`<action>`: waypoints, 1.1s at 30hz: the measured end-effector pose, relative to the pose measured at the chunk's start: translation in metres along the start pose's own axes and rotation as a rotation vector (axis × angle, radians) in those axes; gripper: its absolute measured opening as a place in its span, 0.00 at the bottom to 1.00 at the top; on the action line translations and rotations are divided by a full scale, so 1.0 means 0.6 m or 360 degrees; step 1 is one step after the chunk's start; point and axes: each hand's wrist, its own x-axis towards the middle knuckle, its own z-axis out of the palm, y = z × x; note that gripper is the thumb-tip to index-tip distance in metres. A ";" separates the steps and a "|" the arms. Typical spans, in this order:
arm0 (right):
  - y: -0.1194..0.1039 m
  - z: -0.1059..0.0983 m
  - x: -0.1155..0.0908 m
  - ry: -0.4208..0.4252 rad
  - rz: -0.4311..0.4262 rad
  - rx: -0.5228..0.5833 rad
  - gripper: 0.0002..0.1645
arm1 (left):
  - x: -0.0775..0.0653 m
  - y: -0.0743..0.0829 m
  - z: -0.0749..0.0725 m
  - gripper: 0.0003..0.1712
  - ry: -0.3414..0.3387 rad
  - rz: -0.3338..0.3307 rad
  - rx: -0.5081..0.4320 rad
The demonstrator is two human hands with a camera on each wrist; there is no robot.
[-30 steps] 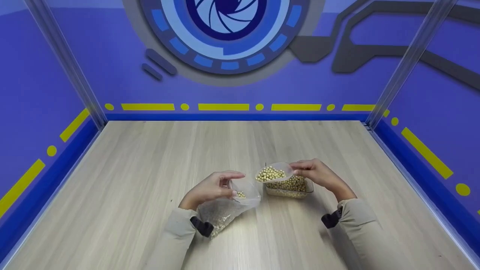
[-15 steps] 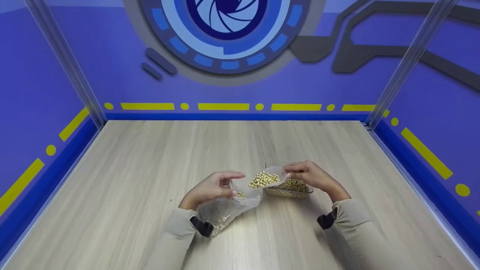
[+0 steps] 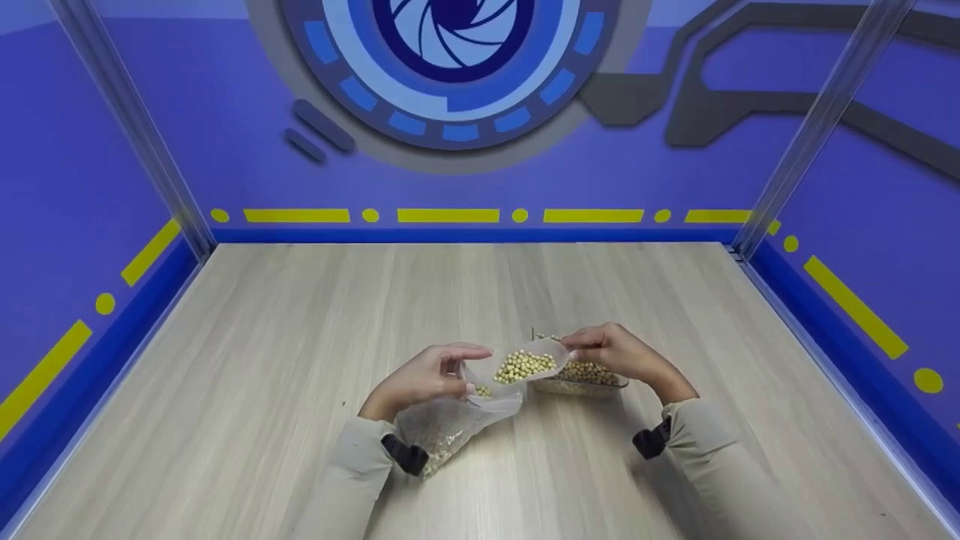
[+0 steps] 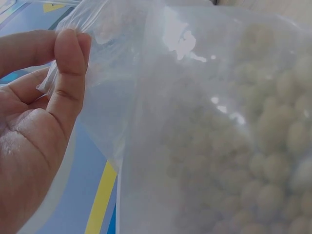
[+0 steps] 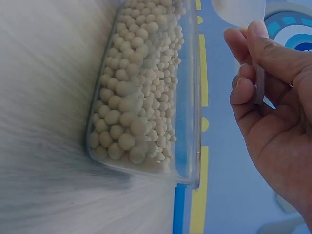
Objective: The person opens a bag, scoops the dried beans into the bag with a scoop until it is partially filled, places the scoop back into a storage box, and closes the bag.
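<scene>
Fingers point(image 5: 243, 96) of the right hand point(image 3: 628, 354) clamp a translucent scoop point(image 3: 555, 349) loaded with pale beans point(image 3: 525, 366); those of the left hand point(image 3: 417, 381) pinch a clear bag point(image 3: 448, 415) by its edge. The scoop hangs at the bag's mouth. Near the bag, a clear container point(image 3: 579, 388) of beans stands on the surface point(image 3: 337, 315).

Two hands point(image 3: 416, 379) point(image 3: 626, 352), one scoop point(image 3: 556, 352), one bag point(image 3: 450, 421), one container point(image 3: 579, 388).

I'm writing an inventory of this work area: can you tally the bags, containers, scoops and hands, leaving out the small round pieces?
Clear plastic bag: 1
Clear container: 1
Scoop: 1
Hands: 2, left hand and right hand
Total: 5
</scene>
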 end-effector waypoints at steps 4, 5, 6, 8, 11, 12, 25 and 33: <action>-0.004 0.000 0.000 -0.0001 -0.0047 -0.0050 0.16 | 0.000 0.000 0.001 0.34 -0.0014 -0.0010 -0.0017; -0.005 -0.001 0.001 0.0001 -0.0056 -0.0062 0.16 | 0.001 0.000 0.001 0.34 -0.0015 -0.0011 -0.0021; -0.006 -0.001 0.001 0.0004 -0.0059 -0.0066 0.16 | 0.001 0.000 0.001 0.34 -0.0016 -0.0014 -0.0024; -0.009 -0.002 0.002 0.0005 -0.0068 -0.0082 0.16 | 0.000 0.001 0.001 0.34 -0.0023 -0.0016 -0.0033; -0.014 -0.003 0.004 0.0001 -0.0072 -0.0091 0.16 | 0.000 0.000 0.000 0.34 -0.0029 -0.0009 -0.0038; -0.015 -0.004 0.004 -0.0003 -0.0073 -0.0094 0.16 | 0.000 0.000 0.000 0.34 -0.0030 -0.0005 -0.0035; -0.026 -0.010 0.004 -0.0043 -0.0091 -0.0180 0.17 | 0.001 0.001 0.000 0.32 -0.0031 0.0035 0.0003; -0.030 -0.010 0.005 -0.0049 -0.0127 -0.0229 0.16 | 0.001 0.004 0.002 0.33 -0.0026 0.0026 0.0005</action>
